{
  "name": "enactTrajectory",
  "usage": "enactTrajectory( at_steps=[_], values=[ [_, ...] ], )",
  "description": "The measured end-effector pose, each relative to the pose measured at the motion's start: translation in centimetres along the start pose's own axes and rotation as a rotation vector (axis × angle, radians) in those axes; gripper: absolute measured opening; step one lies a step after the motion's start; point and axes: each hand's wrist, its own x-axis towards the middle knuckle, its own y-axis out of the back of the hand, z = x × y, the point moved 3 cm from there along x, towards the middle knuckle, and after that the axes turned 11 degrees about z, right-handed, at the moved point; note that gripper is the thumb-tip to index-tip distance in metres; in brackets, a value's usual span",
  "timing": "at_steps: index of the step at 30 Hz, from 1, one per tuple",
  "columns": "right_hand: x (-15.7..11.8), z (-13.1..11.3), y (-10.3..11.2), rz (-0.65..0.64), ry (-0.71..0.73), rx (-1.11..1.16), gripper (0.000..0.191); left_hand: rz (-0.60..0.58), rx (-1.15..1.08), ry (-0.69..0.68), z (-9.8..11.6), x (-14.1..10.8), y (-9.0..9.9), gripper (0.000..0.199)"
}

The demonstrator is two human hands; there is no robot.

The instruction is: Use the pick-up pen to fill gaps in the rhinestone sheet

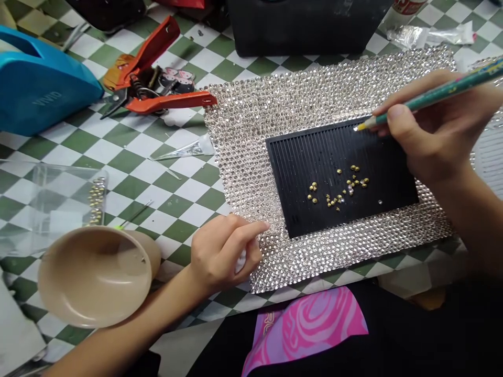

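In my right hand [440, 125] is a green pencil [432, 97], its yellow tip touching or just above the upper part of a black ridged tray [377, 157]. A small shiny stone shows at that tip. Several loose gold-backed rhinestones [334, 200] lie scattered over the tray's middle and lower part. The tray rests on a glittering rhinestone sheet [243, 157]. My left hand [226, 248] is closed at the sheet's lower left, forefinger pointing toward the tray corner. Between its curled fingers shows a small white thing [240, 262] whose kind I cannot make out.
Orange-handled pruning shears [168, 102] lie at the back left, beside a blue VIVID holder [43, 84]. A beige bowl [94, 283] stands by my left forearm, near a clear plastic box [23, 201] with rhinestones. A black bin [302, 26] stands behind the sheet.
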Motion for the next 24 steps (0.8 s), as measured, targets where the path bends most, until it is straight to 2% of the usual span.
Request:
enactTrajectory(
  at_steps=[4, 8, 13, 18, 24],
  values=[
    [1.9, -0.3, -2.0, -0.073, 0.065, 0.012, 0.013, 0.004, -0.005, 0.003, 0.0, 0.0, 0.0, 0.025],
    [2.4, -0.2, -3.1, -0.132, 0.087, -0.001, 0.019, 0.007, -0.004, 0.017, 0.0, -0.2, 0.1, 0.025],
    [2.4, 0.1, -3.1, -0.126, 0.076, -0.003, 0.026, -0.001, 0.0, 0.022, 0.0, -0.1, 0.1, 0.024],
    [2.4, 0.3, -3.2, -0.146, 0.066, -0.032, 0.012, -0.005, -0.009, 0.013, 0.0, 0.0, 0.1, 0.024],
    [2.4, 0.5, -3.2, -0.111, 0.083, -0.001, 0.009, -0.004, -0.011, 0.008, 0.0, -0.1, 0.1, 0.024]
  ],
)
